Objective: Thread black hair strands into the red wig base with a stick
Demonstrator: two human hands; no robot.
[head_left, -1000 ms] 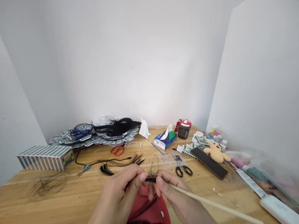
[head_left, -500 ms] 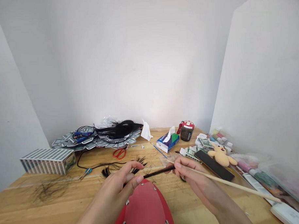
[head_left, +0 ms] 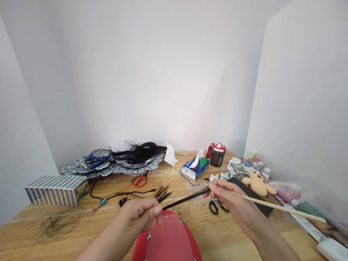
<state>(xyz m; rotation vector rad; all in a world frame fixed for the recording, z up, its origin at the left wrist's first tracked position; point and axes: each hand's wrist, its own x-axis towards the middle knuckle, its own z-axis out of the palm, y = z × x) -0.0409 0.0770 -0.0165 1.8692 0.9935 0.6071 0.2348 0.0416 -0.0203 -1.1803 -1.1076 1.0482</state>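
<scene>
A thin lock of black hair (head_left: 184,199) stretches between my two hands. My left hand (head_left: 137,221) is closed, pinching its left end between thumb and fingers. My right hand (head_left: 236,204) is closed on the right end, and it also holds a long pale wooden stick (head_left: 282,207) that slants down to the right. Below the hair sits a rounded red piece with metal studs (head_left: 169,239), close to me. Loose black hair tufts (head_left: 163,192) lie just beyond my left hand. Black-handled scissors (head_left: 213,207) rest on the table beside my right hand.
On the wooden table (head_left: 89,240) stand a striped box (head_left: 56,190), a tissue pack (head_left: 195,166) and a dark jar with a red lid (head_left: 217,155). Red scissors (head_left: 139,180) lie farther back, before a black hair bundle (head_left: 146,151). A plush toy (head_left: 257,182) and several bottles crowd the right side.
My right hand has moved slightly right and up, and my left hand slightly left and down. More of the hair shows between them. The black-handled scissors are now more visible.
</scene>
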